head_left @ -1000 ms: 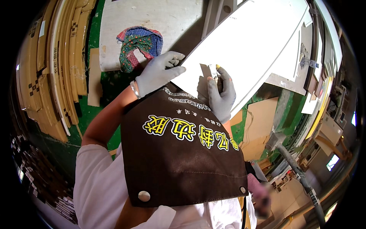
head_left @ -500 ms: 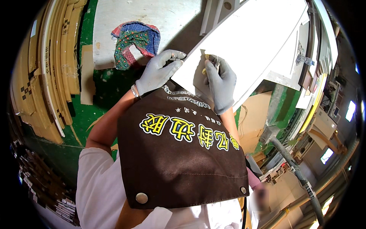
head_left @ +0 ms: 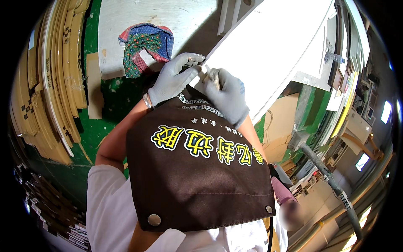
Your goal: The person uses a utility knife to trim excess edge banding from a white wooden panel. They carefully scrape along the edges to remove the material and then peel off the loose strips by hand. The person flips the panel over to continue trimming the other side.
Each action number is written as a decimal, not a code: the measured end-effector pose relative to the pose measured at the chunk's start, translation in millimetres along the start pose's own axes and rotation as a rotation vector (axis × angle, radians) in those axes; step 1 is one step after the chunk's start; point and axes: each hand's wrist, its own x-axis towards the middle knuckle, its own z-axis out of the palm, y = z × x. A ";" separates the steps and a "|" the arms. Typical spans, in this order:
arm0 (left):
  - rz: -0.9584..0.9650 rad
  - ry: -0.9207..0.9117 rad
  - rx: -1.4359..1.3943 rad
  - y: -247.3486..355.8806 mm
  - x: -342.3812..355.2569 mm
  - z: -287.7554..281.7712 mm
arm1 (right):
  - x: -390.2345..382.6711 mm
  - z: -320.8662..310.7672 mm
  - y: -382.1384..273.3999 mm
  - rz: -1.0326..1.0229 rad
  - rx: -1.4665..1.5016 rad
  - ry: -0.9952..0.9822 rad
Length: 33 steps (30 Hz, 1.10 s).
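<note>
A long white panel (head_left: 264, 50) slants from near my body toward the upper right. At its left edge, close to the near corner, is my left hand (head_left: 174, 80) in a grey glove, thumb and curled fingers closed about the edge. My right hand (head_left: 228, 94), gloved alike, is closed round a small pale, yellowish thing (head_left: 213, 77) whose kind I cannot make out. It meets the panel's edge right beside my left fingertips. The fingers of my right hand partly cover this thing. A crumpled patchwork cloth (head_left: 147, 48) in red, blue and green lies beyond my left hand.
The cloth rests on a pale board (head_left: 189, 21) over a green surface (head_left: 90, 138). Brown-wrapped boards (head_left: 37, 92) stand in a stack at the left. A grey pipe (head_left: 323, 168) rises at the right, near more panels. Another person's blurred head (head_left: 291, 214) shows at lower right.
My right hand has moved left and slightly nearer me, from over the white panel to its edge beside my left hand, still holding the small thing. My left hand has hardly moved.
</note>
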 end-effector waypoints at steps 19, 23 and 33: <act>-0.158 -0.020 -0.111 11.1 -0.9 5.1 | -18.1 10.2 12.3 -0.203 -0.234 0.339; -0.092 0.041 -0.126 3.3 -1.2 8.1 | -16.3 11.7 13.4 -0.206 -0.329 0.338; -0.088 0.022 -0.102 5.4 -0.5 7.1 | -12.9 15.2 10.4 -0.201 -0.364 0.374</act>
